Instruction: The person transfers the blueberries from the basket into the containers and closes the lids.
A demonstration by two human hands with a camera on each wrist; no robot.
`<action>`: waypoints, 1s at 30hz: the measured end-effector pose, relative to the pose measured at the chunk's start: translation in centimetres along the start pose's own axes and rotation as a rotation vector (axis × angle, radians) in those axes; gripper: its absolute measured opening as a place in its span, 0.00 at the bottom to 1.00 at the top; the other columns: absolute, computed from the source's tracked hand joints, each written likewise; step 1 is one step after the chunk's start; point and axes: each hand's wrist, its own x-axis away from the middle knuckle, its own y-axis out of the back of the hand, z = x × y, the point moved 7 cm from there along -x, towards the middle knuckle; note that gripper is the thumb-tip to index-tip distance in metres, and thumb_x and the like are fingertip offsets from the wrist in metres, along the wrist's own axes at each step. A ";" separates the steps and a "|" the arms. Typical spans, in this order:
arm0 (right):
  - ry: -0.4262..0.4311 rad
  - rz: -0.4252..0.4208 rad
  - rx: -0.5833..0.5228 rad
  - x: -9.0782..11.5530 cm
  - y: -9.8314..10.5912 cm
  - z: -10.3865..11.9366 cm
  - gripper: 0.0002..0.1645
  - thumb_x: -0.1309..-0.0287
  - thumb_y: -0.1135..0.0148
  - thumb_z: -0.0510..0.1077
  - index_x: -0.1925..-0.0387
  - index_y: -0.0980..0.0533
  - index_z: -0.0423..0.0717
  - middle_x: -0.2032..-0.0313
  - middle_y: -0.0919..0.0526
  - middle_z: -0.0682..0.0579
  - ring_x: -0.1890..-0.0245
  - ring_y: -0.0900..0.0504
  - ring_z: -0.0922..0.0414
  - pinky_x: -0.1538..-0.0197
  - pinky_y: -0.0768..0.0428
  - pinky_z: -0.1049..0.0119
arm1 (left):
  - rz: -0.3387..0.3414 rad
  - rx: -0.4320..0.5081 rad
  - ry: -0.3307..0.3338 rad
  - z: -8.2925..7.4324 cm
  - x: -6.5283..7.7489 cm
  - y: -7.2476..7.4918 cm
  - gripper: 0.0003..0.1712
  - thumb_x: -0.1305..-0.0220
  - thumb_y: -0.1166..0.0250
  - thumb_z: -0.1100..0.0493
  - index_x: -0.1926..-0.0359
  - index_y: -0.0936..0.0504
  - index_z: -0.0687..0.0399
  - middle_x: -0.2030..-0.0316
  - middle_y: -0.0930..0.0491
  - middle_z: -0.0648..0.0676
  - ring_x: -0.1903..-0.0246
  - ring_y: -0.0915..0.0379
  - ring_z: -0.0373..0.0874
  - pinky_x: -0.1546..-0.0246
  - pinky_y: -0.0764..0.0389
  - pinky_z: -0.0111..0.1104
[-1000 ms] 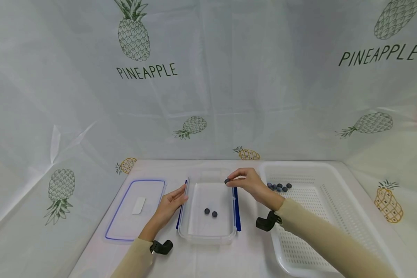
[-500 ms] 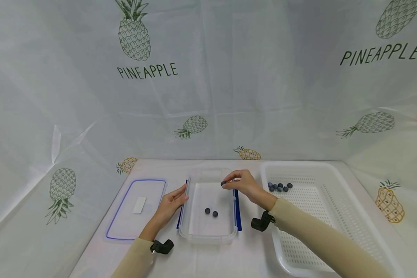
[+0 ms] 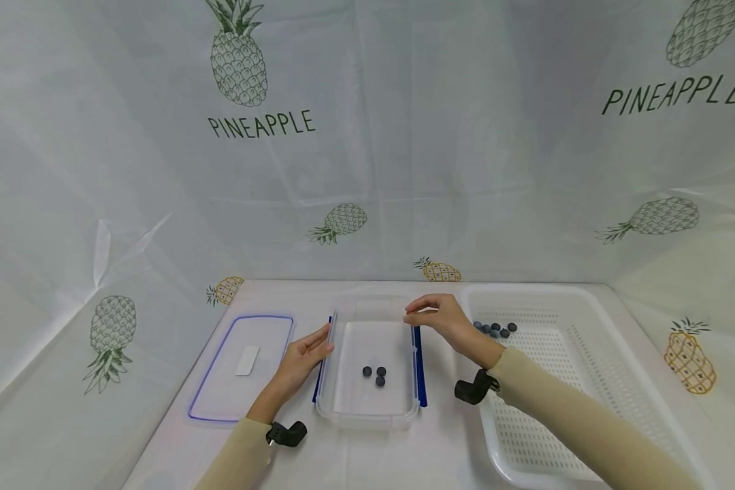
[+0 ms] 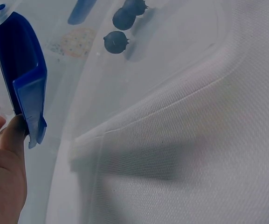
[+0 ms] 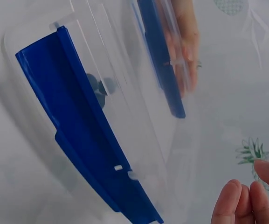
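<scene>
A clear plastic food container (image 3: 367,416) with blue side clips (image 3: 419,367) stands before me, uncovered. Three blueberries (image 3: 380,382) lie on its floor, a little toward the near end. My left hand (image 3: 303,357) touches the container's left side with fingers fairly straight; up close in the left wrist view, the thumb (image 4: 15,135) is at the lower end of a blue clip (image 4: 31,79). Over the container's far right corner is my right hand (image 3: 444,323), thumb and fingers loosely bent. The right wrist view shows nothing between its fingertips (image 5: 228,198).
A white perforated basket (image 3: 496,435) stands at the right, with several blueberries (image 3: 495,332) near its left wall. At the left lies a clear lid (image 3: 211,374) with a blue seal and a white label (image 3: 247,361). A pineapple-print sheet (image 3: 490,156) hangs behind the table.
My right hand has let go of its blueberry, which now lies beside the other two in the container, and has drawn back slightly up and right. My left hand has stayed put.
</scene>
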 end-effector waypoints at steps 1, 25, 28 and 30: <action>0.005 -0.001 0.002 0.0 0.3 0.1 0.17 0.55 0.29 0.42 0.62 0.20 0.37 0.60 0.18 0.45 0.62 0.19 0.54 0.45 0.28 0.53 | -0.004 -0.002 0.002 0.0 0.0 0.0 0.33 0.38 0.39 0.57 0.34 0.38 0.57 0.34 0.41 0.51 0.36 0.45 0.44 0.44 0.34 0.26; 0.035 -0.133 0.066 2.6 10.0 -1.1 0.24 0.49 0.33 0.49 0.55 0.23 0.36 0.54 0.21 0.46 0.58 0.20 0.56 0.49 0.24 0.59 | -0.023 -0.012 0.029 0.0 0.2 0.0 0.32 0.39 0.38 0.56 0.35 0.36 0.53 0.36 0.39 0.48 0.38 0.42 0.39 0.45 0.34 0.26; 0.032 -0.148 0.094 3.0 11.0 -1.6 0.26 0.48 0.34 0.51 0.54 0.24 0.35 0.56 0.20 0.46 0.58 0.20 0.55 0.53 0.23 0.66 | -0.020 -0.006 0.028 -0.1 0.2 0.0 0.32 0.38 0.39 0.56 0.34 0.37 0.53 0.35 0.39 0.48 0.37 0.42 0.40 0.45 0.34 0.26; 0.032 -0.160 0.084 3.3 11.7 -1.9 0.27 0.48 0.34 0.51 0.54 0.24 0.34 0.56 0.20 0.46 0.57 0.19 0.54 0.54 0.22 0.67 | -0.017 -0.005 0.027 -0.1 0.1 -0.1 0.32 0.38 0.39 0.56 0.34 0.37 0.53 0.35 0.39 0.49 0.37 0.42 0.39 0.44 0.34 0.26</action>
